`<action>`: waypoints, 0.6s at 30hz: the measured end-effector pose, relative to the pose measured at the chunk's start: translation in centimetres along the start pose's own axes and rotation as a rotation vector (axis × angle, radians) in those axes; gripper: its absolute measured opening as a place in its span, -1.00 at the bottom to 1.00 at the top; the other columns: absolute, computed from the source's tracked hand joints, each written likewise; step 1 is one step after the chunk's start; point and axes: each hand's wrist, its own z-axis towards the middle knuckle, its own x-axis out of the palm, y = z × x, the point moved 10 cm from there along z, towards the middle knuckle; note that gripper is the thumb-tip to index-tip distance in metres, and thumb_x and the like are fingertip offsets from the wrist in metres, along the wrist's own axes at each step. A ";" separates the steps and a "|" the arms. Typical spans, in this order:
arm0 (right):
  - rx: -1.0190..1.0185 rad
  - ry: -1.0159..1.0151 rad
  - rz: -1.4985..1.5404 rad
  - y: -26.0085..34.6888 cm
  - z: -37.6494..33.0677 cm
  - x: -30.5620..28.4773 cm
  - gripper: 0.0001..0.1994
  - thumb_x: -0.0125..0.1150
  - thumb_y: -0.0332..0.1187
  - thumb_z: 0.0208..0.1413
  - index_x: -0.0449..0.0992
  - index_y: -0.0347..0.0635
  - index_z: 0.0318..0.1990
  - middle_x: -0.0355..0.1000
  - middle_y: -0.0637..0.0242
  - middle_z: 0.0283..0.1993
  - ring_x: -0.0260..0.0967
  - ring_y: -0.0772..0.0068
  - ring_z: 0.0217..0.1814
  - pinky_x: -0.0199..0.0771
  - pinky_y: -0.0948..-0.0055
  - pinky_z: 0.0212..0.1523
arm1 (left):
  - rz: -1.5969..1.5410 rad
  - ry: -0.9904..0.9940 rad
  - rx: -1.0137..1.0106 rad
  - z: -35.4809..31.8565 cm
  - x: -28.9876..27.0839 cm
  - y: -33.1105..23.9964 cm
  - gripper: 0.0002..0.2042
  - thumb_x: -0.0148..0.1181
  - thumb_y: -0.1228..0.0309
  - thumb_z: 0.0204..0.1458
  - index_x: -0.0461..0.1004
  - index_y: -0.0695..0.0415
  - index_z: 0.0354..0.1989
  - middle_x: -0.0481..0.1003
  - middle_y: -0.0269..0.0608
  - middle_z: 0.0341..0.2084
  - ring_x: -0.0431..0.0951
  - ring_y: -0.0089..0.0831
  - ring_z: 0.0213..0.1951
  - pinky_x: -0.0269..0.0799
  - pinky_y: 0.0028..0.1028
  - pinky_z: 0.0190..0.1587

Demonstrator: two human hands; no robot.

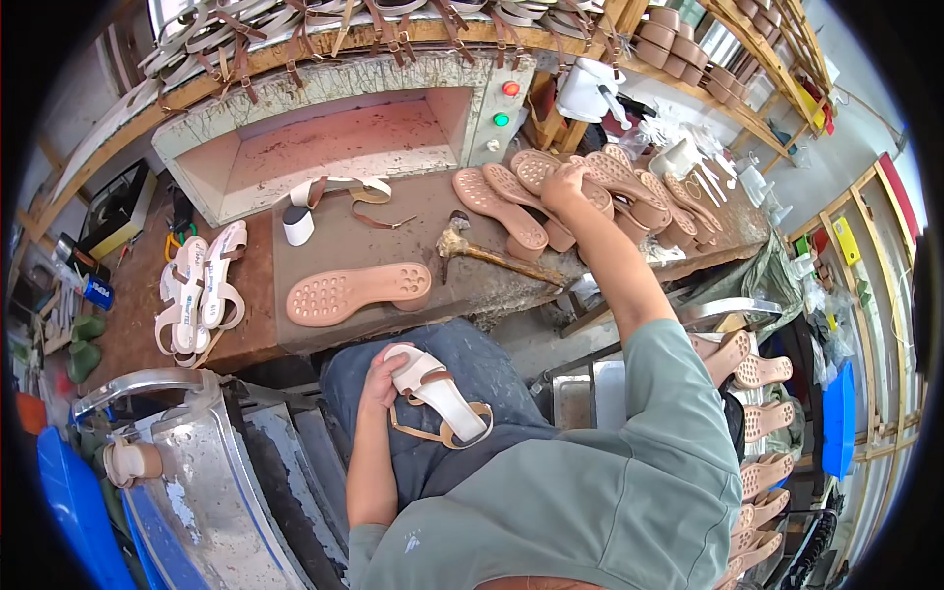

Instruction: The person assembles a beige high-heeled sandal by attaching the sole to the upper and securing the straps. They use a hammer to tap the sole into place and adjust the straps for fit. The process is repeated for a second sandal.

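My left hand grips a white sandal upper by its toe end, above my lap; a tan ankle strap hangs off its heel side. At the back right of the bench, my right hand is closed on a tan heeled sole dotted with round hollows. Its fingertips are partly hidden. Several similar soles lie around that hand, heels toward me. A single sole rests hollows up on the bench in front of me. Behind it lies a white upper with a brown strap.
A hammer lies between the single sole and the pile. White sandals sit at the bench's left. Behind stands an open box-shaped machine with red and green buttons. Metal-railed racks flank me; the right one holds soles.
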 end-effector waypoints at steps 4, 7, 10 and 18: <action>0.014 -0.085 0.060 0.0 0.9 -0.2 -0.60 -0.10 -0.25 0.13 0.30 -0.27 0.07 0.26 -0.17 0.12 0.27 -0.12 0.13 0.29 -0.15 -0.09 | 0.005 -0.020 0.001 0.6 0.0 -0.8 -0.72 0.13 0.48 -0.05 0.43 0.26 -0.13 0.53 -0.17 -0.32 0.55 -0.38 -0.27 0.46 -0.42 -0.13; -0.097 -0.442 -0.097 -0.9 -1.7 -3.1 -0.81 -0.03 -0.33 0.03 0.39 -0.18 -0.23 0.46 0.21 -0.29 0.47 0.20 -0.30 0.44 0.22 -0.43 | -0.037 0.010 0.014 0.3 0.6 -0.8 -0.73 0.16 0.47 -0.07 0.45 0.25 -0.15 0.53 -0.17 -0.33 0.55 -0.40 -0.27 0.45 -0.44 -0.14; -0.272 -0.660 -0.055 -0.8 -6.3 -8.2 -0.80 0.02 -0.41 -0.04 0.33 -0.21 -0.22 0.42 0.17 -0.35 0.46 0.18 -0.34 0.48 0.30 -0.43 | -0.053 0.039 0.028 0.3 0.5 -0.9 -0.72 0.16 0.48 -0.10 0.46 0.24 -0.17 0.53 -0.18 -0.31 0.53 -0.40 -0.23 0.42 -0.45 -0.10; -0.709 -0.822 0.197 16.8 -5.4 -23.2 -0.73 0.08 -0.40 -0.06 0.31 -0.21 -0.15 0.42 0.14 -0.31 0.46 0.17 -0.27 0.47 0.31 -0.28 | -0.128 0.174 -0.036 0.6 0.8 -0.8 -0.71 0.20 0.43 -0.10 0.45 0.27 -0.17 0.51 0.07 -0.18 0.53 -0.21 -0.12 0.43 -0.32 -0.03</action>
